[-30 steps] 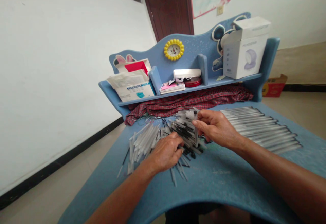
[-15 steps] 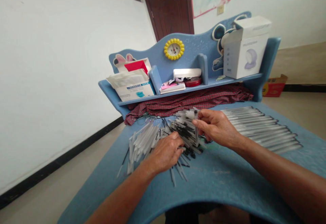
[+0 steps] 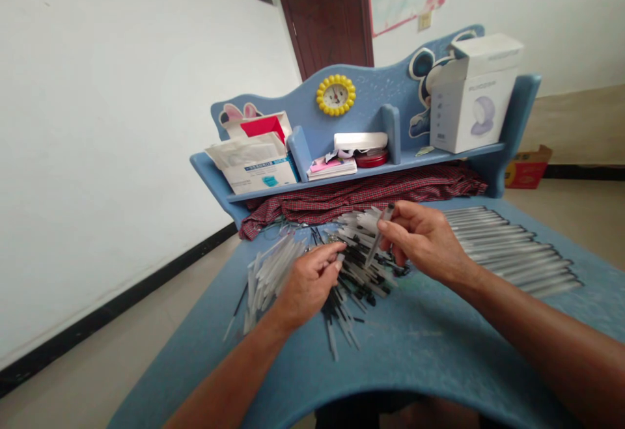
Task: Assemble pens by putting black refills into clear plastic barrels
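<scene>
A pen (image 3: 375,248) with a clear barrel and a black end at the top is pinched in my right hand (image 3: 422,237), tilted over the pile. My left hand (image 3: 310,282) is closed, thumb against fingers, with a small pale piece (image 3: 340,258) showing at the tips; its kind is too small to tell. Beneath and around both hands lie loose pen parts: whitish clear barrels (image 3: 276,269) on the left, and thin black refills and dark pieces (image 3: 359,273) in the middle. To the right, a row of pens (image 3: 508,247) lies side by side.
Behind the pile, a checked red cloth (image 3: 361,198) lies under the blue shelf (image 3: 415,157). On the shelf stand a mask box (image 3: 263,175), a red round tin (image 3: 372,159) and a tall white box (image 3: 471,103). The blue table (image 3: 390,351) curves inward at the front.
The pen in my right hand has gone from upright to tilted, its lower end swinging left. My left hand has lifted and drawn slightly left, with a small pale piece now showing at its fingertips.
</scene>
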